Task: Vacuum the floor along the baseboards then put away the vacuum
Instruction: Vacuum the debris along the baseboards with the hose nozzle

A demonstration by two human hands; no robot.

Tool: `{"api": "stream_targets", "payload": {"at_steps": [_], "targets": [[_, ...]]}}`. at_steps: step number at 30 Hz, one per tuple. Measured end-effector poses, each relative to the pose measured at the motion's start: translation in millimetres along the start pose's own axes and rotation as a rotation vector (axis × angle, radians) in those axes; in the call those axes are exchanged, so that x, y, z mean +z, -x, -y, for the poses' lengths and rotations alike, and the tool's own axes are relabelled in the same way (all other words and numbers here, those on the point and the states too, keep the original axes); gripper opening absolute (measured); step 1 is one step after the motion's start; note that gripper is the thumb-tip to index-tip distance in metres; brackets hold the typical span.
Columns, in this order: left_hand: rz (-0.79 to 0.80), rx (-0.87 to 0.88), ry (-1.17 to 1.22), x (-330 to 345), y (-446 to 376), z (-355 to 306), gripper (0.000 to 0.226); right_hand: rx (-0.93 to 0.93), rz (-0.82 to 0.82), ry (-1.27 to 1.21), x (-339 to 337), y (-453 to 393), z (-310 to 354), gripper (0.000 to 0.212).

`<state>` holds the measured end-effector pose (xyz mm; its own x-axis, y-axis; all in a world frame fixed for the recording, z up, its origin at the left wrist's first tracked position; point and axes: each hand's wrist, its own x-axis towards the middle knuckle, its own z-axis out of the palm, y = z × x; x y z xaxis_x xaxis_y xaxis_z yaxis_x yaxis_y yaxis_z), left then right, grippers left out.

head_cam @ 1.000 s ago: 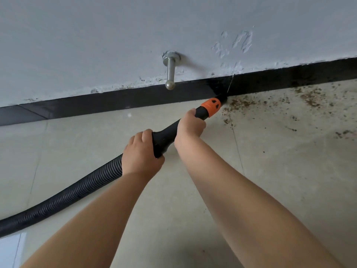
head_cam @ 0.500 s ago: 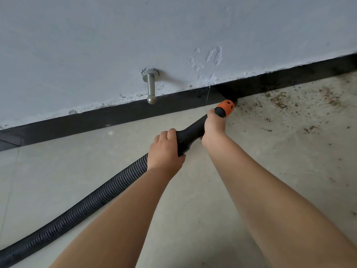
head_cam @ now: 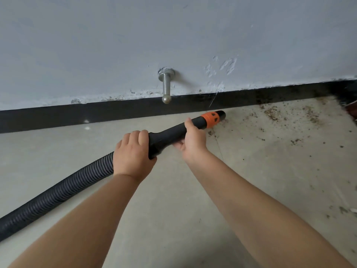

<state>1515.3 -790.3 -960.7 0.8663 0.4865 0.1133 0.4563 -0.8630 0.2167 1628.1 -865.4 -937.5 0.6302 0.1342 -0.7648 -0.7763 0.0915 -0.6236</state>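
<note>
A black vacuum nozzle [head_cam: 174, 130] with an orange collar [head_cam: 211, 119] points right, its tip low over the floor just in front of the black baseboard [head_cam: 58, 117]. My left hand [head_cam: 133, 153] grips the rear of the handle where the ribbed black hose [head_cam: 56, 192] joins it. My right hand [head_cam: 193, 139] grips the tube just behind the orange collar. Brown dirt [head_cam: 274, 115] lies scattered on the beige floor tiles right of the nozzle tip.
A metal door stop [head_cam: 166, 86] sticks out of the grey wall above the baseboard, left of the nozzle tip. The hose runs off to the lower left. A dark corner [head_cam: 347, 93] with more debris sits at the far right.
The nozzle has swung from pointing at the baseboard to lying nearly parallel to it, tip pulled back from the wall. The view has shifted, so the door stop sits further right.
</note>
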Motion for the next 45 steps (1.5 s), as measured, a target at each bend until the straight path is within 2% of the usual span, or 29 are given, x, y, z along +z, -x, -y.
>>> {"api": "stream_targets", "payload": {"at_steps": [7, 12, 17, 21, 29, 32, 38, 40, 45], "targets": [[-0.023, -0.206, 0.059, -10, 36, 71, 0.050, 0.106, 0.133, 0.109, 50, 22, -53, 0.046], [-0.077, -0.262, 0.051, -22, 45, 96, 0.049, 0.126, 0.207, 0.121, 77, 30, -69, 0.036], [-0.098, -0.237, -0.002, -26, 43, 98, 0.050, 0.173, 0.267, 0.061, 81, 30, -61, 0.041], [-0.098, -0.149, -0.060, -27, 33, 88, 0.053, 0.207, 0.272, 0.018, 71, 24, -48, 0.046], [0.031, 0.002, -0.064, -9, 1, 17, 0.069, 0.152, 0.157, -0.042, 19, -8, 6, 0.044], [0.051, 0.015, -0.023, -4, -9, -14, 0.068, 0.128, 0.115, -0.090, 0, -19, 26, 0.044], [0.171, -0.038, -0.009, -3, -20, -41, 0.048, 0.081, 0.096, -0.072, -17, -23, 37, 0.044], [0.234, -0.115, 0.010, -10, -26, -36, 0.039, 0.071, 0.101, -0.041, -13, -19, 34, 0.046], [0.373, -0.278, 0.146, -36, -19, 6, 0.049, 0.071, 0.176, 0.049, 14, -2, 8, 0.049]]}}
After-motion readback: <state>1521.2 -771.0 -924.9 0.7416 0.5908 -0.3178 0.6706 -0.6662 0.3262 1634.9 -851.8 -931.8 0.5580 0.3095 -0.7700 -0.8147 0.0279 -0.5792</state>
